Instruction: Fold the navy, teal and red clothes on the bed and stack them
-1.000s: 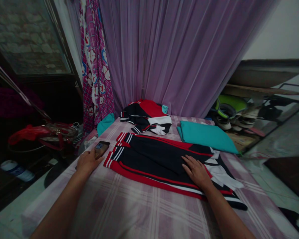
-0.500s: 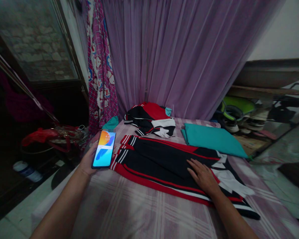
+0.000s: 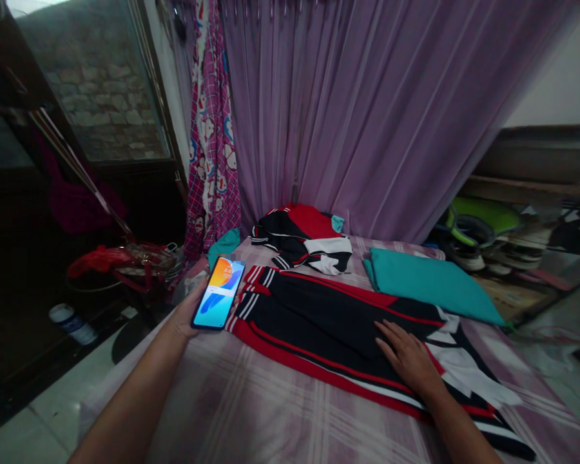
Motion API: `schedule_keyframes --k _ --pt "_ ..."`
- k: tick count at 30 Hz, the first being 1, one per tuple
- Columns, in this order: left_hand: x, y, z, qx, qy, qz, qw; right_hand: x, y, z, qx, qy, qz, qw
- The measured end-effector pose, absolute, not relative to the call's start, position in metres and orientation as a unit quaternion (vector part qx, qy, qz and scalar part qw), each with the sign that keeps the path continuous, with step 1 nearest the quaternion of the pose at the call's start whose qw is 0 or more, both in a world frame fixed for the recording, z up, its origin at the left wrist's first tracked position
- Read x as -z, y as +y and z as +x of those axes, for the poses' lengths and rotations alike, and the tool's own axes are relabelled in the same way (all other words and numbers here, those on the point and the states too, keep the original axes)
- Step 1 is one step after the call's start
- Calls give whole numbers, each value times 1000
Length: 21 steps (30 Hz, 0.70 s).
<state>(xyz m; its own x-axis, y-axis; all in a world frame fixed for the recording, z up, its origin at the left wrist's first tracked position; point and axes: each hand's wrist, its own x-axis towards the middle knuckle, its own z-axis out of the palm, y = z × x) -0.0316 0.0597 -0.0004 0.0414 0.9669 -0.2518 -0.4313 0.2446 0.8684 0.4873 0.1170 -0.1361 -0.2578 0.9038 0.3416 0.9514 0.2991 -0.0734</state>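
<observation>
I found my left hand [image 3: 188, 316] clasping the phone [image 3: 219, 293], my right hand [image 3: 408, 357], loosely spread, gripping nothing atop the crosswise-lying garment [image 3: 319, 312].

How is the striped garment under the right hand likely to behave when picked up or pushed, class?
The garment would probably hang floppy, since it lies flat with soft creases. It is likely light for its spread, as it looks thin. Spread so flat, it may bunch rather than roll if pushed.
</observation>
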Motion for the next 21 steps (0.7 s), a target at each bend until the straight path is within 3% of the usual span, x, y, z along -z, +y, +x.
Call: schedule_keyframes --k 3,6,12,21 --pt "5 68 -42 -490 553 373 561 136 116 486 78 -789 -586 166" --pt "12 79 -53 -408 689 485 350 134 117 488 66 -795 -582 155" --pt "33 82 -52 -118 832 542 28 131 115 486 62 -789 -590 158" --pt "50 79 -42 -30 843 537 -28 126 111 480 66 -785 -596 157"
